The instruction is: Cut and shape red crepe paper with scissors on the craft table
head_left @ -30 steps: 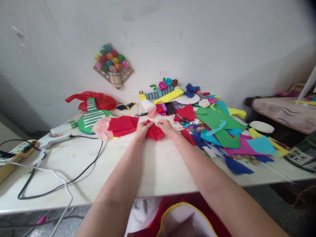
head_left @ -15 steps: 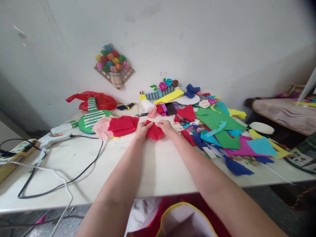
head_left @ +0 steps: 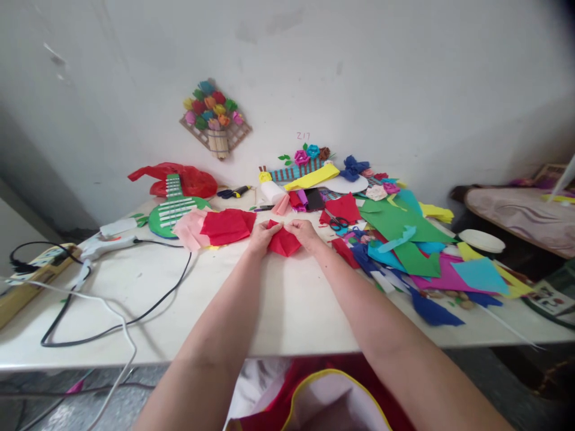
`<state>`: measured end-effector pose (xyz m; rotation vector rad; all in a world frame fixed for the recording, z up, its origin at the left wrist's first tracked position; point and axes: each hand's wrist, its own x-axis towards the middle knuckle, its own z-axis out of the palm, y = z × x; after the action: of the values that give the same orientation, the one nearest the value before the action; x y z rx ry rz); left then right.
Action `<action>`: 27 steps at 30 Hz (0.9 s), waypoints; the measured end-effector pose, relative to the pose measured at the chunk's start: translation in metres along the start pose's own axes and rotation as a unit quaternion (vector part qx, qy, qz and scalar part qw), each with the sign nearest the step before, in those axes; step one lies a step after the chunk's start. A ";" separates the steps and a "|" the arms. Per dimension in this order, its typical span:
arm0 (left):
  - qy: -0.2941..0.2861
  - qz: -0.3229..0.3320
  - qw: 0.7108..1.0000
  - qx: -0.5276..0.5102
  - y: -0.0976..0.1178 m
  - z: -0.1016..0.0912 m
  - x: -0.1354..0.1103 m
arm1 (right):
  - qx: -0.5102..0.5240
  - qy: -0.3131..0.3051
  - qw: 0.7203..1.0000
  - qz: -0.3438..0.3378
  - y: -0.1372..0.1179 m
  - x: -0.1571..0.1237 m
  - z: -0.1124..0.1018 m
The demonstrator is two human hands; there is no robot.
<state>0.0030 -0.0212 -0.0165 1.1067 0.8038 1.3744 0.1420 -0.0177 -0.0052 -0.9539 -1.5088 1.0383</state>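
Note:
Between my two hands is a small piece of red crepe paper (head_left: 286, 242), creased, its lower edge coming to a point. My left hand (head_left: 261, 237) pinches its left upper side. At its upper right, the fingers of my right hand (head_left: 303, 233) are closed on it. Just left of my left hand lie larger red crepe sheets (head_left: 227, 227), partly over a pale pink sheet (head_left: 191, 229). To the right of my right hand, dark scissors (head_left: 336, 222) rest by another red piece (head_left: 344, 208).
A glue gun (head_left: 108, 242) with a black cord lies left, near a power strip (head_left: 39, 278). A green guitar-shaped craft (head_left: 175, 214) stands behind. Coloured paper scraps, including a large green sheet (head_left: 395, 220), cover the right side. A paper flower basket (head_left: 218, 143) hangs on the wall.
The view has shifted slightly, so the scene sits a little further right. Both hands keep hold of the red crepe paper, with hardly any change in their grip.

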 end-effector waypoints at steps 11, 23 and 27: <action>0.010 0.021 0.999 -0.023 0.001 0.002 -0.002 | 0.041 -0.009 0.999 0.018 -0.011 -0.006 0.001; 0.045 0.043 0.998 0.032 0.004 0.004 -0.005 | 0.038 -0.005 0.999 0.016 -0.011 -0.007 0.001; 0.044 0.063 0.995 0.059 0.006 0.005 -0.007 | 0.066 -0.025 0.997 0.038 -0.006 -0.006 0.001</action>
<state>0.0056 -0.0295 -0.0108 1.2127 0.8999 1.5057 0.1414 -0.0255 -0.0018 -0.9048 -1.4342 1.2093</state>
